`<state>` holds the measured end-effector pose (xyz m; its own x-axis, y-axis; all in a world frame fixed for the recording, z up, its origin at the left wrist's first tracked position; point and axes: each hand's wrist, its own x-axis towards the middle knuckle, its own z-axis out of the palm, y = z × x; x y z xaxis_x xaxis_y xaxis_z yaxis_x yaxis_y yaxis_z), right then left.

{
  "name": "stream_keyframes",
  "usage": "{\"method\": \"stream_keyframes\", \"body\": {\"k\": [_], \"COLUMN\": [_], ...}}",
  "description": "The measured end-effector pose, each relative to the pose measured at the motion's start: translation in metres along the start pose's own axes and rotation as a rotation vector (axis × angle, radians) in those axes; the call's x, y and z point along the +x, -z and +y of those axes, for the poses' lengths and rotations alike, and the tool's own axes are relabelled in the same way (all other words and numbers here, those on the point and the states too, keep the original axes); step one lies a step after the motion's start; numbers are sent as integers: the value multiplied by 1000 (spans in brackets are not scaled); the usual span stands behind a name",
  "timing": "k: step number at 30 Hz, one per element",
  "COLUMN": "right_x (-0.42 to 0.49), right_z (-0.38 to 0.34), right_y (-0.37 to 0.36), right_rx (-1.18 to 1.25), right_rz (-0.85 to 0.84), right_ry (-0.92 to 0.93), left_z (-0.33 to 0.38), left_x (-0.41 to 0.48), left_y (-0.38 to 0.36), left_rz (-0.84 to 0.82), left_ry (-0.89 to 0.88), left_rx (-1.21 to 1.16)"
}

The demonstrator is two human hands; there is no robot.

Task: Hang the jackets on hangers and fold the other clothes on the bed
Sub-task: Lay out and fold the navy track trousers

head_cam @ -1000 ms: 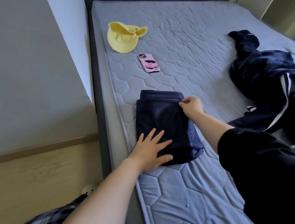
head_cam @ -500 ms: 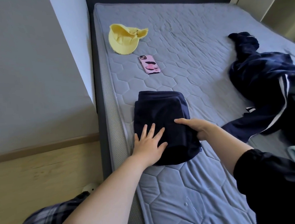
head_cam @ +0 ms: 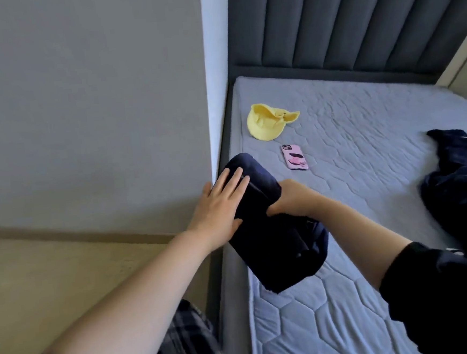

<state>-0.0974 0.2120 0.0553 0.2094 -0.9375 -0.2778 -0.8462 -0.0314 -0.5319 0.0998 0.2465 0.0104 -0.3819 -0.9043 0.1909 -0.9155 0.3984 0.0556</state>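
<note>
The folded navy garment [head_cam: 275, 257] sits centre frame at the left edge of the bed [head_cam: 364, 152], long axis running upper left to lower right. The right hand [head_cam: 293, 200] clenches its grip round the middle; the left hand [head_cam: 218, 211], released, lies flat-fingered against its upper-left end. Far right lies unfolded navy clothing [head_cam: 459, 187].

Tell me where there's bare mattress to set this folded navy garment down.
Free: the wide middle between the pink phone and the navy clothes pile; the strip along the headboard right of the yellow hat; the near end below the folded garment. Crowded: left edge, right edge.
</note>
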Motion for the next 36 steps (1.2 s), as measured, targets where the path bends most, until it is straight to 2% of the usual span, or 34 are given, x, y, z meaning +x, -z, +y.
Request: {"method": "stream_keyframes", "body": {"k": [4, 8, 14, 17, 20, 25, 36], "right_x": [11, 31, 107, 150, 158, 127, -19], "right_z": [-97, -208, -377, -463, -527, -649, -929], "right_y": [-14, -48, -125, -157, -166, -122, 73], "right_rx": [-233, -381, -442, -420, -437, -441, -395], "right_rz": [-85, -161, -246, -283, -275, -273, -254], "right_ry": [273, 520, 713, 755, 816, 951, 1223], "left_z": [-71, -160, -328, -413, -459, -504, -519], "left_x": [-33, -74, -116, -134, -152, -186, -253], "left_y": [58, 107, 146, 169, 206, 332, 703], "left_rz": [-4, -62, -235, -298, -311, -313, -210], "left_ry": [69, 144, 412, 467, 525, 624, 851], "left_rx": [187, 227, 200, 215, 226, 240, 328]}}
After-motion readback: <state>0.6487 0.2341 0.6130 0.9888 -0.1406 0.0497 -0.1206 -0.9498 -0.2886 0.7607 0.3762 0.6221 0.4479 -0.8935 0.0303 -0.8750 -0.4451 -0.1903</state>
